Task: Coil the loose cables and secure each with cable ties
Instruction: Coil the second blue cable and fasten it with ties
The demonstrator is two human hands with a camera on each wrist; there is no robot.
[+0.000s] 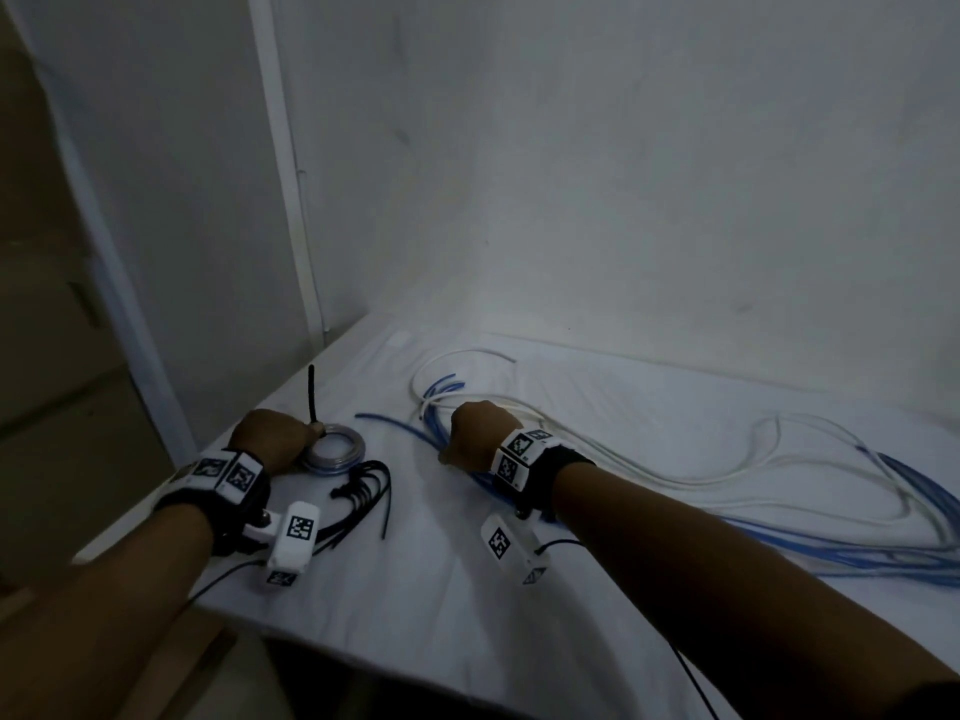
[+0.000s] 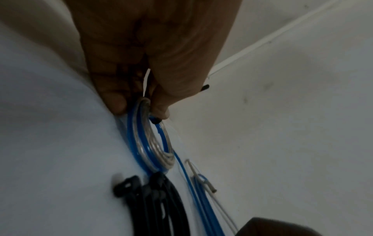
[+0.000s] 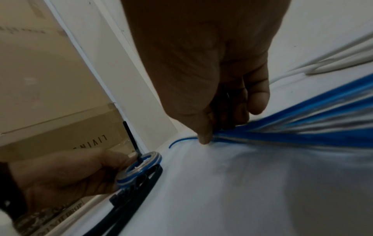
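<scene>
A small coil of blue and clear cable (image 1: 335,452) (image 2: 150,143) (image 3: 139,166) lies at the table's left edge, with a black cable tie (image 1: 313,394) (image 3: 131,140) around it and its tail sticking up. My left hand (image 1: 275,439) (image 2: 139,102) pinches the coil where the tie sits. My right hand (image 1: 480,431) (image 3: 222,124) grips a bundle of loose blue cable strands (image 1: 779,537) (image 3: 302,124) that trail to the right. Loose white cable (image 1: 675,459) loops across the sheet behind.
Spare black cable ties (image 1: 363,491) (image 2: 153,207) lie in a heap near the coil. A white sheet (image 1: 441,589) covers the table, set into a corner of white walls (image 1: 623,200). Cardboard boxes (image 3: 50,111) stand beyond the left edge.
</scene>
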